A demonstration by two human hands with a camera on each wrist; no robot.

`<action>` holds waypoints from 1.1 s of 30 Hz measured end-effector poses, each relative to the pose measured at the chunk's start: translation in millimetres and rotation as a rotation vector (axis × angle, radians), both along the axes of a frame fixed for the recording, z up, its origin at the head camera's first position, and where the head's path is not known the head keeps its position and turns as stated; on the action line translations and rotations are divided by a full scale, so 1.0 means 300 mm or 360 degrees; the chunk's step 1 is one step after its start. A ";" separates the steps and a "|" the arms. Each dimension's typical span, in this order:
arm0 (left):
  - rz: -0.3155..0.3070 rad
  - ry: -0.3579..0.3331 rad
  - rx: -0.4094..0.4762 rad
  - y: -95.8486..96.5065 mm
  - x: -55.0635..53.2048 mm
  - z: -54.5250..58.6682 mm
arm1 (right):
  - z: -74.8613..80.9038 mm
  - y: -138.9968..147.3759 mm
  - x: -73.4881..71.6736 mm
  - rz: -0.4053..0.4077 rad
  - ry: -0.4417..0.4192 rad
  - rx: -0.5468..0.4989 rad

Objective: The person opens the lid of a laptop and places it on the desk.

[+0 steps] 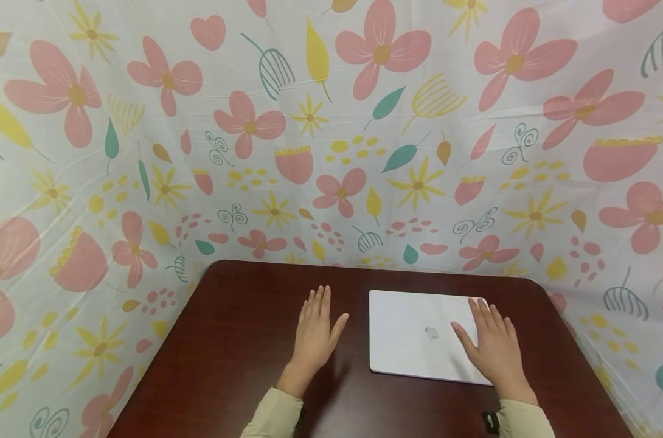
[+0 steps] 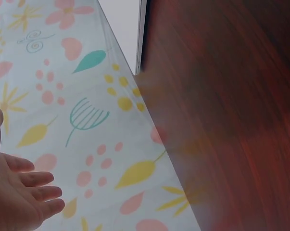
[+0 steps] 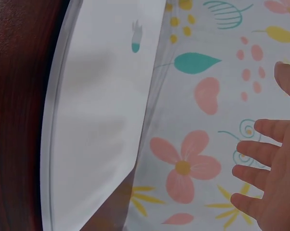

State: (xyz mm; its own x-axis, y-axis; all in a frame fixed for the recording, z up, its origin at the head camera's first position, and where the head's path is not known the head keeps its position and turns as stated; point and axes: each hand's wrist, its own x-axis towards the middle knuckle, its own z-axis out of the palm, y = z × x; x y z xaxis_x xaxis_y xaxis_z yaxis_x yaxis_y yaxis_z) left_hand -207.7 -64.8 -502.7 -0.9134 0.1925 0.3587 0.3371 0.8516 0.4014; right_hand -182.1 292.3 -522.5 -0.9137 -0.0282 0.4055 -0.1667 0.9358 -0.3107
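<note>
A closed silver laptop (image 1: 408, 331) with a shiny logo on its lid lies flat on the dark wooden table. My left hand (image 1: 314, 337), fingers straight and thumb spread, hovers over the table to the left of the laptop and holds nothing. My right hand (image 1: 492, 347) is over the laptop's right side, fingers extended, overlapping its right edge in the head view. In the right wrist view the right hand (image 3: 272, 168) appears raised apart from the laptop lid (image 3: 101, 96), which carries soft shadows. The left wrist view shows the left hand (image 2: 27, 192) with spread fingers, the laptop's corner (image 2: 128, 33) beyond.
The reddish-brown table (image 1: 227, 340) has rounded far corners. A white cloth (image 1: 320, 121) printed with pink, yellow and teal flowers and leaves hangs behind the table and along both sides. Pale sleeves (image 1: 277, 413) cover both forearms, with a dark strap (image 1: 490, 421) at the right wrist.
</note>
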 end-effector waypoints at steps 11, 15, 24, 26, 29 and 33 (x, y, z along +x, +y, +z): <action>-0.0069 -0.0057 0.0089 0.044 -0.011 -0.019 | -0.040 0.038 0.001 -0.0044 -0.0017 -0.0062; -0.0099 -0.0076 0.0107 0.058 -0.013 -0.031 | -0.048 0.049 0.002 -0.0053 -0.0029 -0.0075; -0.0155 -0.0142 0.0107 0.088 -0.010 -0.059 | -0.081 0.073 0.002 -0.0094 -0.0092 -0.0080; -0.0168 -0.0177 0.0133 0.092 -0.008 -0.068 | -0.093 0.079 0.002 -0.0107 -0.0091 -0.0076; -0.0187 -0.0215 0.0154 0.100 -0.006 -0.084 | -0.110 0.087 0.000 -0.0126 -0.0083 -0.0078; -0.0215 -0.0230 0.0158 0.110 -0.005 -0.108 | -0.132 0.099 -0.002 -0.0150 -0.0105 -0.0090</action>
